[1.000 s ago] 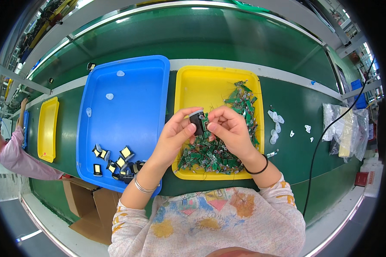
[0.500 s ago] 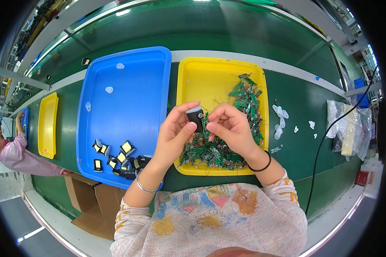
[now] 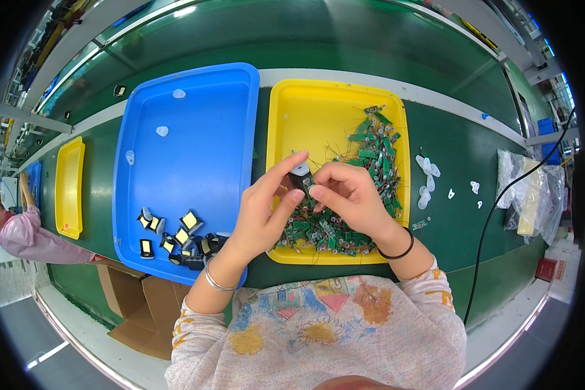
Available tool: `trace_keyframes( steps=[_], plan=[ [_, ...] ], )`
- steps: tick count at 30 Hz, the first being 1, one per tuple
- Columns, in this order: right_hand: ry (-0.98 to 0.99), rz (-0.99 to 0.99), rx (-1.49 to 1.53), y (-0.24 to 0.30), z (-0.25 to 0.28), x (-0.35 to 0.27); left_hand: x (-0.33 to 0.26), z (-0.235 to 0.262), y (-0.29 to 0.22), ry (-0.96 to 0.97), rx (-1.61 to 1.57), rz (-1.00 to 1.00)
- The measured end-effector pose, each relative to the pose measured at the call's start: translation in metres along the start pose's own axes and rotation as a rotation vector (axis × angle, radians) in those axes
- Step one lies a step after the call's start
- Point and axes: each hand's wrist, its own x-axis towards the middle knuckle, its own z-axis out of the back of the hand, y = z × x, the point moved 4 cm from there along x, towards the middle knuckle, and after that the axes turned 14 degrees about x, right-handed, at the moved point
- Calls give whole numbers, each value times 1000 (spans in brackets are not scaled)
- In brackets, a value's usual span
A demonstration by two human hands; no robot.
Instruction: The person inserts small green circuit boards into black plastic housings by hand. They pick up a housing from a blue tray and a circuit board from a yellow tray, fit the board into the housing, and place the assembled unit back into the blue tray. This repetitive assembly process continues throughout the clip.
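My left hand [image 3: 259,211] grips a small black plastic housing [image 3: 299,180] with a pale grey end, held between thumb and fingers above the yellow tray [image 3: 305,120]. My right hand [image 3: 354,198] pinches at the housing's right side, where a small green circuit board sits mostly hidden by the fingertips. Below and beyond the hands, many green circuit boards [image 3: 368,154] with thin wires lie heaped along the tray's right side and front. To the left, a blue tray [image 3: 188,166] carries several black housings with yellowish faces [image 3: 182,236] near its front edge.
White plastic pieces [image 3: 429,170] lie on the green bench at right, near clear plastic bags [image 3: 532,188] and a black cable [image 3: 484,250]. Another yellow tray [image 3: 69,188] stands far left, beside a person in a pink sleeve [image 3: 45,246]. Below the bench is an open cardboard box [image 3: 136,309].
The housing has tilted in my left hand, and my right fingers have closed in against it. The circuit board, plainer to see before, is now mostly covered. The view has shifted slightly.
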Motion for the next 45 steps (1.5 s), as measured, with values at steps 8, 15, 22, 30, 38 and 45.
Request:
trace_keyframes(
  steps=[8, 15, 22, 30, 38, 45],
  plan=[
    [-8, 688, -1052, 10, -24, -10, 1, 1, 2, -63, -16, -93],
    [20, 574, -854, 14, -20, -7, 0, 5, -2, -29, 67, -17],
    [43, 203, -477, 12, -11, -3, -2, 14, -9, -16, 158, -49],
    [299, 325, -834, 18, -15, 35, -23, 44, 0, -174, 477, 22],
    [-34, 361, -1935, 41, 139, 202, -99, 107, 34, -206, 1171, 352],
    [-185, 314, -1863, 33, 161, 207, -80, 98, 62, -14, 1280, 414]
  ],
)
